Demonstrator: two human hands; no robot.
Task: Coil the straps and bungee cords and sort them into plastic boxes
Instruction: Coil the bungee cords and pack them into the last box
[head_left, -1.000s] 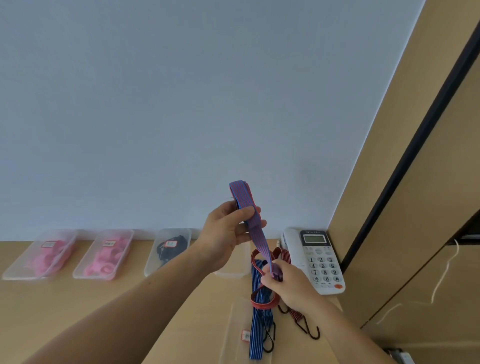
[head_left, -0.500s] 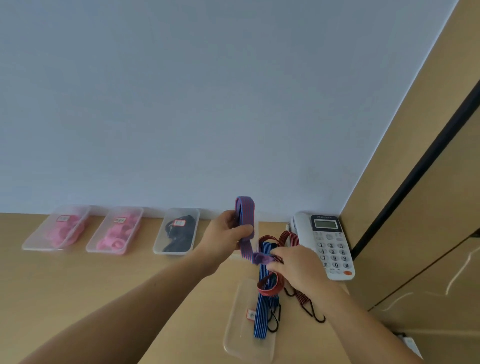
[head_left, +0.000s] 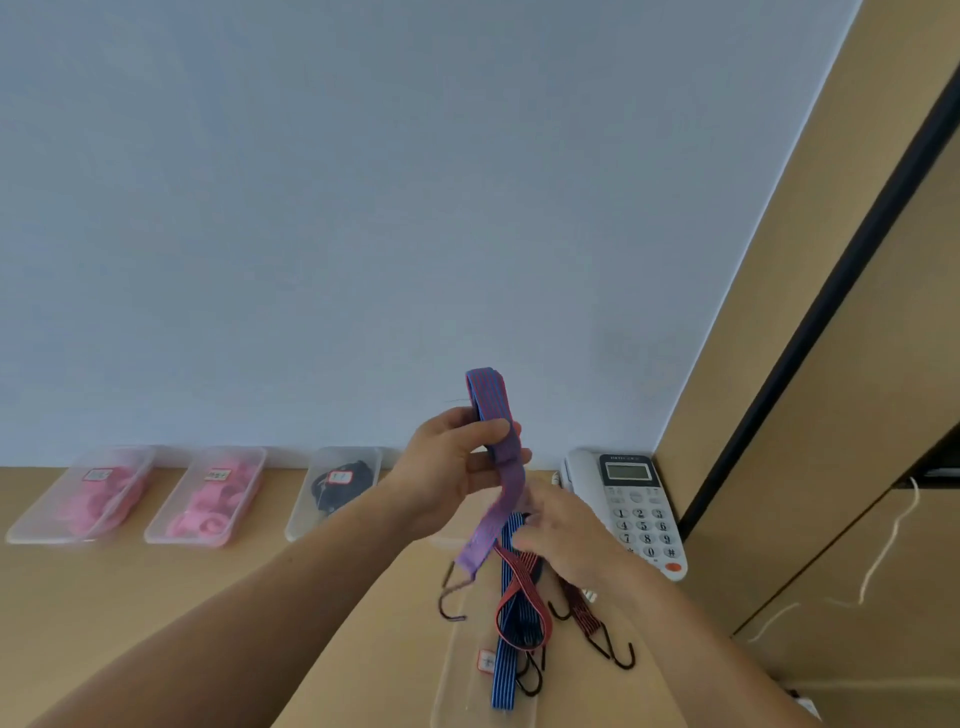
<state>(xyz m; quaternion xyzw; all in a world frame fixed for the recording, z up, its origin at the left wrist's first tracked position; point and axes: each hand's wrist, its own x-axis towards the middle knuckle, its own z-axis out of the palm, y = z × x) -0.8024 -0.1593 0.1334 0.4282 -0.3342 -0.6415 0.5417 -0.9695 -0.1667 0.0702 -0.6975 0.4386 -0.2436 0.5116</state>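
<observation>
Left hand is up off the surface, pinching a folded purple strap whose tail dangles to a hook. Right hand sits lower, fingers curled over the blue cord and red cord above a clear box near the front edge; can't tell if it's gripping.

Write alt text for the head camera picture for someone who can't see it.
A left hand holds up a folded purple bungee cord while the right hand reaches toward red and blue cords on a clear box. Three lidded boxes and a telephone line the wall.
</observation>
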